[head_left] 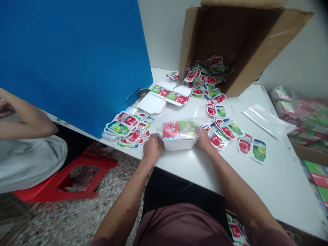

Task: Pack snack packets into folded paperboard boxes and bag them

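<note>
A small carton (179,135) printed "Cola" in red and "Sprite" in green, with a white lower side, is in a clear plastic wrapper at the table's front edge. My left hand (153,147) is closed at its left end and my right hand (204,139) at its right end, both gripping the wrapped carton. Printed bottle-shaped pouches (128,128) lie in a pile to the left of it. More such pouches (225,130) are spread on the right. Behind the carton lie flat unfolded cartons (169,95).
A large open cardboard box (246,68) lies on its side at the back, pouches spilling out. Clear plastic bags (269,119) lie on the right. A blue panel (77,61) stands at left; beyond it a person sits on a red stool (84,177). Packed cartons (310,133) are stacked at far right.
</note>
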